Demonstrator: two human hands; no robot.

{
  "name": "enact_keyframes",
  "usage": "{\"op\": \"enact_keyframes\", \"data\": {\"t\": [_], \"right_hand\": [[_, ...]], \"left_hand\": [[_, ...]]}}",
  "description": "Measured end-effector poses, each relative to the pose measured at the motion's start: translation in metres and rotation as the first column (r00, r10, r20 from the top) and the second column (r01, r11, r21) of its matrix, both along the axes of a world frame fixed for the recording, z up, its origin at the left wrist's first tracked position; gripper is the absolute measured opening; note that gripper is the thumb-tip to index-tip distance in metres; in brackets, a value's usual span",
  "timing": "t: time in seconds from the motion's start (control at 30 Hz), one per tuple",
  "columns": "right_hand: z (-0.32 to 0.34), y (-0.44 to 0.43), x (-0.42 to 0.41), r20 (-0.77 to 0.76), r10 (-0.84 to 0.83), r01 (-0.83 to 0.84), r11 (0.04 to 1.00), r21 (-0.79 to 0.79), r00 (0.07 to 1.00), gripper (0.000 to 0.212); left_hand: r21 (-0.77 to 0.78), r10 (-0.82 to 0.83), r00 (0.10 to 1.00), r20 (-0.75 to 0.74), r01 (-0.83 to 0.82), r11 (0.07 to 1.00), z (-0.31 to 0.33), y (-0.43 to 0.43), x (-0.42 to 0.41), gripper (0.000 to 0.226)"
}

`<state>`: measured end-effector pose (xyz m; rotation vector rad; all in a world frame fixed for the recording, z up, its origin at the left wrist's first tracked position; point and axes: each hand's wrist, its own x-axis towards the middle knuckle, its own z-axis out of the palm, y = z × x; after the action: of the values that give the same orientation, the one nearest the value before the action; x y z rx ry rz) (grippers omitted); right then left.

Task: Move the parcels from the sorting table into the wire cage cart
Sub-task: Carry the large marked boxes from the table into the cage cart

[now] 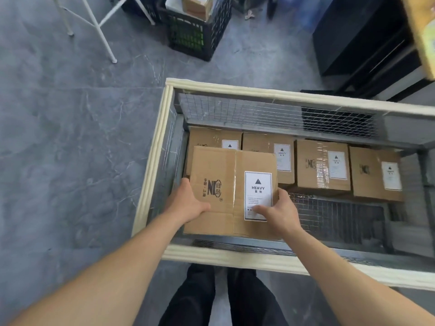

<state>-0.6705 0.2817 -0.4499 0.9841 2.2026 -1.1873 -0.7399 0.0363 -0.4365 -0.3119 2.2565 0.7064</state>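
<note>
A brown cardboard parcel [219, 175] with a white HEAVY label is held over the near left part of the wire cage cart [155, 147]. My left hand [188, 203] grips its left side, thumb on top. My right hand [280, 208] grips its right side, thumb lying across the label. Several similar labelled parcels [322, 165] stand in a row along the cart's far side, on the mesh floor. The held parcel hides part of the two leftmost ones.
The cart's rim is padded in cream foam. Bare mesh floor [341, 215] shows at the near right of the cart. A black crate [195, 31] with a box in it, white table legs [103, 36] and a dark cabinet [362, 36] stand on the grey floor beyond.
</note>
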Motion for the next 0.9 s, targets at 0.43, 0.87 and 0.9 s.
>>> {"op": "enact_keyframes", "data": {"t": [0.43, 0.87, 0.9], "right_hand": [[-0.111, -0.016, 0.000, 0.163, 0.143, -0.145, 0.989, -0.004, 0.976, 0.077], [-0.147, -0.018, -0.030, 0.119, 0.101, -0.103, 0.995, 0.008, 0.988, 0.065], [-0.148, -0.018, -0.030, 0.115, 0.097, -0.098, 0.995, 0.009, 0.989, 0.064]], "left_hand": [[-0.095, 0.076, 0.991, 0.114, -0.065, 0.993, -0.113, -0.012, 0.014, 0.083], [-0.020, 0.083, 0.988, 0.129, -0.081, 0.997, -0.150, -0.020, -0.033, 0.069], [-0.019, 0.078, 0.990, 0.121, -0.076, 0.997, -0.152, -0.021, -0.035, 0.068]]}}
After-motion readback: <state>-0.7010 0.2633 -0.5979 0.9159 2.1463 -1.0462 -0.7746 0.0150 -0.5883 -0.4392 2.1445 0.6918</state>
